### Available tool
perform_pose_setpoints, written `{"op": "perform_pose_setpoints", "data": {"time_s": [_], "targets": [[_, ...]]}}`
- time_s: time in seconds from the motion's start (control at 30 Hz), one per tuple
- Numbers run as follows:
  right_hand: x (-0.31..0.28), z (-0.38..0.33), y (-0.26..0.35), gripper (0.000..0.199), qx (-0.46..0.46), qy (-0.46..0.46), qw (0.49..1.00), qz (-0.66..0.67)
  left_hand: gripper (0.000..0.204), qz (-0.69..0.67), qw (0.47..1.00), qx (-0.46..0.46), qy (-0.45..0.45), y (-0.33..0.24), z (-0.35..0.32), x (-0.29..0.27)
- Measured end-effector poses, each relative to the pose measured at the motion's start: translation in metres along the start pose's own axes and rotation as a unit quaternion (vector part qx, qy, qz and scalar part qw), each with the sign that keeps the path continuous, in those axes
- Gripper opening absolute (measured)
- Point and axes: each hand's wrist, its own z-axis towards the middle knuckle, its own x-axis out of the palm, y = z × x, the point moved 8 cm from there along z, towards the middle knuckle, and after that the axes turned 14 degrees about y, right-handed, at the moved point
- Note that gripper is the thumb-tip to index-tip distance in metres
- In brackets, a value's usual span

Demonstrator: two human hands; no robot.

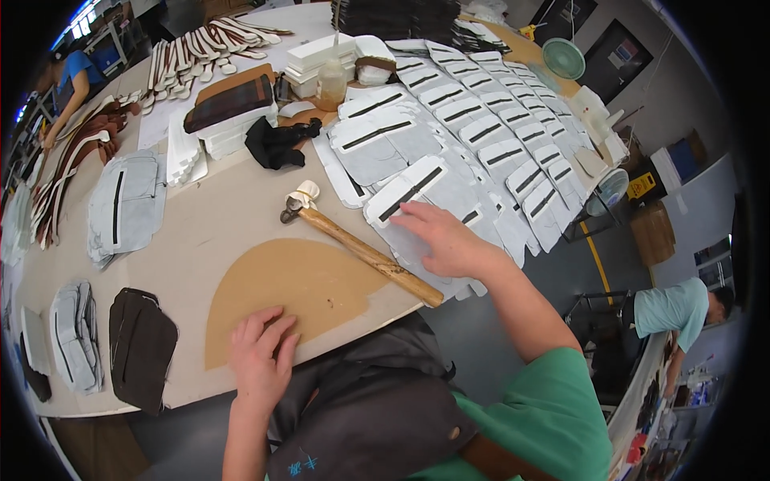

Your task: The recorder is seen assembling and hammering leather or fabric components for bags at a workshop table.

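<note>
My right hand [443, 237] lies flat, fingers apart, on a grey fabric panel with a black slot [417, 192], one of several overlapping panels spread over the table. My left hand [261, 357] rests open on a tan half-round board [297, 280] at the table's near edge, holding nothing. A wooden-handled hammer [365, 256] with a cloth-wrapped head lies on the table between my two hands, its handle end pointing toward me.
Rows of grey panels [497, 128] run to the far right. Stacks of grey pieces [124, 204], a dark piece [140, 345], a black cloth [277, 143], a bottle [330, 84] and white stacks [233, 124] stand on the table. One person works far left [72, 80], another bends at right [682, 309].
</note>
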Motion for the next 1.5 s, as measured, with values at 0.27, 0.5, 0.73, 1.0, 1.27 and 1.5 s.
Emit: {"op": "perform_pose_setpoints", "data": {"time_s": [0.27, 0.5, 0.73, 1.0, 1.27, 1.5], "targets": [[0.016, -0.001, 0.028, 0.069, 0.005, 0.067, 0.989, -0.13, 0.023, 0.03, 0.998, 0.035, -0.033, -0.004, -0.001, 0.009], [0.018, -0.018, 0.012, 0.055, -0.104, -0.141, 0.98, -0.097, 0.021, 0.019, 0.998, 0.03, -0.046, -0.003, -0.003, 0.006], [-0.04, -0.012, -0.036, 0.032, -0.014, -0.299, 0.933, 0.197, 0.024, -0.017, 0.999, 0.024, -0.012, 0.0, -0.004, 0.009], [-0.005, 0.025, 0.193, 0.039, -0.255, 0.032, 0.885, 0.388, 0.062, -0.672, 0.74, 0.003, -0.027, 0.049, -0.017, 0.002], [0.009, 0.087, 0.167, 0.032, -0.223, -0.064, 0.953, 0.195, 0.034, -0.579, 0.805, -0.127, -0.03, 0.06, -0.049, 0.001], [0.039, 0.102, 0.182, 0.024, -0.149, 0.194, 0.929, 0.277, 0.045, -0.333, 0.917, -0.148, -0.165, 0.046, -0.063, -0.037]]}}
